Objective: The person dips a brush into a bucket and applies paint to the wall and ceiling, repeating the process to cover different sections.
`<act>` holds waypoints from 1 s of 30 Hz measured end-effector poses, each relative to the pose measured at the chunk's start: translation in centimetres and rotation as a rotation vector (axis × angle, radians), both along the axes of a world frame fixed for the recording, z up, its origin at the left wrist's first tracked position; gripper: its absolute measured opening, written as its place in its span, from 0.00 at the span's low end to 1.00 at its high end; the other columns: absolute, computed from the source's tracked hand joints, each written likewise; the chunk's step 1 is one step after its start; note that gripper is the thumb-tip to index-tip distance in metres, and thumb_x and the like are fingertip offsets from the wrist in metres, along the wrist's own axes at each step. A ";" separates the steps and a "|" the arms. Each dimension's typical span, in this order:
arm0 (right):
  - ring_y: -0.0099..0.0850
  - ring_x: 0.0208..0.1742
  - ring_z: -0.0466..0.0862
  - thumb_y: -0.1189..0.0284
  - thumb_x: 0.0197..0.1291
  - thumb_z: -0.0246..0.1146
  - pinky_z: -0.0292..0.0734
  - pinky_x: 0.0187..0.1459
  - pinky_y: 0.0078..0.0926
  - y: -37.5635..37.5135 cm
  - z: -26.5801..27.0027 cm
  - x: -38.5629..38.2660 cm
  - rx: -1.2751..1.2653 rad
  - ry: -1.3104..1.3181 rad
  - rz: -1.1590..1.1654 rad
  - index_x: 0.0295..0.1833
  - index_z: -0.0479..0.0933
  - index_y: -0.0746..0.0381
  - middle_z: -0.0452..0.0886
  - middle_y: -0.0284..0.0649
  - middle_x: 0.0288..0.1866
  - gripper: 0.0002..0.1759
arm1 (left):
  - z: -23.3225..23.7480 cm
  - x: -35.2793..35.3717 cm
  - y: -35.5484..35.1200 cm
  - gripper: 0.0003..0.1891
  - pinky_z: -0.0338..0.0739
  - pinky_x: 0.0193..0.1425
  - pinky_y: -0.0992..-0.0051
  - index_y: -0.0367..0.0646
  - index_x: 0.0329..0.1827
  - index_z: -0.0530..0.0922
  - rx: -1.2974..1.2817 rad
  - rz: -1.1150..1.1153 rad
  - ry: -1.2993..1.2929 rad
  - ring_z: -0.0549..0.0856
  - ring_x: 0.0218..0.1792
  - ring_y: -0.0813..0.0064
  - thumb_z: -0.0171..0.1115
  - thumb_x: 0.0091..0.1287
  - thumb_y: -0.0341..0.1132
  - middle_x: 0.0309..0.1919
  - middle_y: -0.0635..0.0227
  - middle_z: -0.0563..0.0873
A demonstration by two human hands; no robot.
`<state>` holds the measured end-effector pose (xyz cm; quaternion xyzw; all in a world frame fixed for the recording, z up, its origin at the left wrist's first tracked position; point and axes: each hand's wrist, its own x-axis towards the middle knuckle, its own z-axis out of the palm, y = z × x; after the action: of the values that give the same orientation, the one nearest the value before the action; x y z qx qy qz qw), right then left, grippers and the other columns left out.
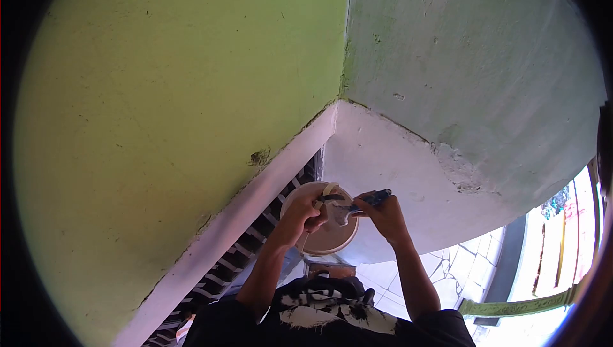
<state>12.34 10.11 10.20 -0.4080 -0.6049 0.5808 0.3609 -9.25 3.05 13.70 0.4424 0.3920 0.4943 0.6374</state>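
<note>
My right hand [382, 213] is closed round the blue handle of a paintbrush [377, 198]. The brush's whitish, paint-covered end hangs over a round white bucket [329, 245] with pale contents inside. Over the bucket's left side, my left hand [308, 214] has its fingers curled. A small dark strip and a cream curved piece [330, 188] show at its fingertips, close to the brush end; I cannot tell what this hand holds. A thin pale strand hangs below the left hand.
A yellow-green wall [159, 91] fills the left, meeting a grey-green wall [460, 46] with a white lower part [389, 168] and chipped patches. A dark-and-light slatted strip [239, 251] runs beneath the white ledge [255, 190]. Pale cracked tiles [460, 264] and a green rail [517, 305] lie at right.
</note>
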 end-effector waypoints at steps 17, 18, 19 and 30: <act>0.41 0.52 0.84 0.82 0.66 0.59 0.83 0.58 0.47 -4.3 -7.2 3.7 -0.186 0.583 -0.227 0.48 0.71 0.69 0.81 0.54 0.49 0.07 | -1.7 -0.5 0.9 0.31 0.56 0.20 0.84 0.34 0.66 0.69 -0.057 -0.013 -0.038 0.59 0.15 0.88 0.48 0.59 0.40 0.22 0.75 0.70; 0.40 0.52 0.84 0.84 0.63 0.62 0.84 0.56 0.43 -4.2 -7.1 3.5 -0.180 0.548 -0.258 0.49 0.73 0.71 0.82 0.54 0.48 0.09 | -1.7 -0.4 0.9 0.32 0.56 0.20 0.84 0.33 0.65 0.69 -0.071 0.008 -0.031 0.59 0.15 0.88 0.49 0.58 0.41 0.22 0.75 0.70; 0.40 0.52 0.84 0.84 0.63 0.62 0.84 0.56 0.43 -4.2 -7.0 3.4 -0.173 0.546 -0.260 0.49 0.73 0.71 0.82 0.54 0.48 0.09 | -1.6 -0.4 0.9 0.32 0.56 0.20 0.84 0.33 0.65 0.69 -0.065 0.005 -0.034 0.59 0.15 0.88 0.49 0.58 0.41 0.22 0.75 0.70; 0.39 0.44 0.86 0.82 0.64 0.61 0.86 0.53 0.42 -2.3 -2.8 3.4 -0.106 0.484 -0.333 0.48 0.75 0.73 0.81 0.47 0.43 0.08 | -2.4 -0.6 1.0 0.28 0.56 0.18 0.83 0.34 0.61 0.72 -0.023 0.025 -0.090 0.61 0.15 0.88 0.47 0.58 0.37 0.19 0.76 0.69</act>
<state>15.73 7.86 7.45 -0.3693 -0.3948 0.6250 0.5630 -9.90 4.07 11.32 0.4073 0.3740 0.5170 0.6534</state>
